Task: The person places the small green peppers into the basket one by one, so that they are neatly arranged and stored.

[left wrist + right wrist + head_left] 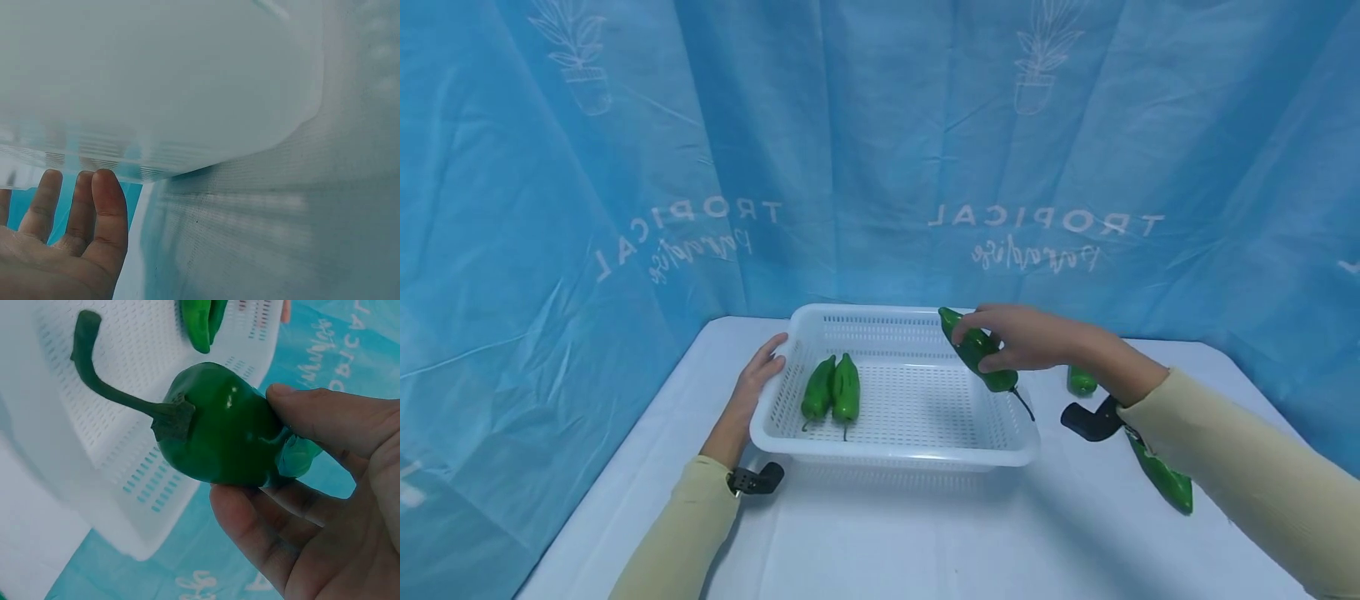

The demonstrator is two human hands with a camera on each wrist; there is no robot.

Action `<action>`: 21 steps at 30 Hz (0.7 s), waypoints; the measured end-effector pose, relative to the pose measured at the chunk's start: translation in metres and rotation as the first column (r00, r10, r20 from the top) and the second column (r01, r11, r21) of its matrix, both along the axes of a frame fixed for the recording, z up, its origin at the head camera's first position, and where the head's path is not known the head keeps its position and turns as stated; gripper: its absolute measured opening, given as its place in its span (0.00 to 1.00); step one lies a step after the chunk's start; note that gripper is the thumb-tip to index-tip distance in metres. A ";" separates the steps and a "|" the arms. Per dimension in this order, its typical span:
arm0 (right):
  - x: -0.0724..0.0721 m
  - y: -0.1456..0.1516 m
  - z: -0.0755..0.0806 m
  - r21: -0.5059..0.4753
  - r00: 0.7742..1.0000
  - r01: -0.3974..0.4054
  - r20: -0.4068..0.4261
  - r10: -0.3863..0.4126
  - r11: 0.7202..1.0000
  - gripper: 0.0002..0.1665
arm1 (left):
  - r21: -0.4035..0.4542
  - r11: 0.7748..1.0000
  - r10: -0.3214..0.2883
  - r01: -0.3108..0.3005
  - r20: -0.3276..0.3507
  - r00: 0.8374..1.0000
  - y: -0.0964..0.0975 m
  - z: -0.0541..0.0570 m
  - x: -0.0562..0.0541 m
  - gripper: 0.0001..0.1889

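Observation:
Over the right end of a white plastic basket [910, 457], my right hand [1026, 336] holds a long green pepper [973, 350]. Thumb and fingers pinch its sides, and the curved stem [103, 387] points away from the palm in the right wrist view. Two more green peppers, one [817, 390] beside the other [846, 390], lie at the left inside the basket. My left hand [754, 387] touches the basket's left rim with its fingers extended; the left wrist view shows the fingertips [107, 187] against the basket's side.
To the right of the basket, a green pepper [1081, 382] lies on the white tablecloth [880, 533], partly hidden by the right forearm. Another pepper [1161, 475] is nearer, partly behind the sleeve. A blue printed curtain [880, 150] hangs behind the table.

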State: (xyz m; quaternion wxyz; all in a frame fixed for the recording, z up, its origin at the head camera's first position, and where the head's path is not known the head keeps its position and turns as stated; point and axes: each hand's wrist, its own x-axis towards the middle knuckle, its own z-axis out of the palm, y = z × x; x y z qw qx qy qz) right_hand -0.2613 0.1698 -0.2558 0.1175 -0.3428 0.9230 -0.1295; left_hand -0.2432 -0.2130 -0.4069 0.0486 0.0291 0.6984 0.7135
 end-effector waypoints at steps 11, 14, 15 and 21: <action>-0.005 -0.036 -0.006 0.001 0.994 -0.080 0.074 0.079 0.997 0.26 | 0.079 0.997 -0.013 0.013 0.002 1.000 0.004 0.002 -0.002 0.29; -0.006 -0.043 -0.008 0.001 0.993 -0.090 0.073 0.090 0.996 0.26 | 0.063 0.998 -0.009 0.009 0.003 1.000 0.005 0.001 -0.002 0.29; -0.006 -0.046 -0.010 0.002 0.994 -0.086 0.071 0.085 0.996 0.26 | 0.061 0.998 -0.007 0.007 0.003 1.000 0.004 0.001 -0.002 0.29; -0.011 -0.059 -0.019 -0.003 0.994 -0.077 0.074 0.077 0.997 0.26 | 0.052 0.999 -0.007 0.006 0.004 1.000 0.000 -0.001 -0.001 0.29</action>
